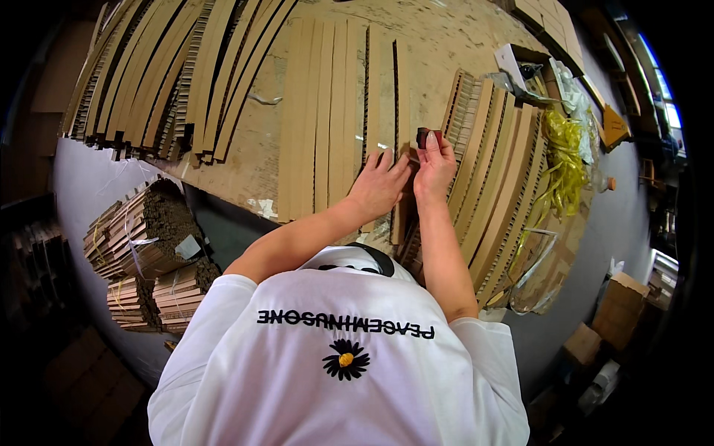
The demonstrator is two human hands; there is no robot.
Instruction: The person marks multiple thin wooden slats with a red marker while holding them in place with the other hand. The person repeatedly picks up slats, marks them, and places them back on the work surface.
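My right hand point(435, 165) pinches a small dark block point(425, 137) in a closed grip over a cardboard strip point(402, 149) on the bench point(439, 44) — my left hand point(378, 187) rests open, fingers spread, holding nothing, on the strip beside it.

Cardboard workshop, worn worktable point(461, 44) covered in cut corrugated strips point(327, 119), bundled strip stacks point(149, 230) on floor, yellow strapping point(561, 163)

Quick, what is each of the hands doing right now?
Left hand: open, fingers spread flat on a long brown cardboard strip on the worktable.
Right hand: closed, pinching a small dark reddish block at its fingertips.
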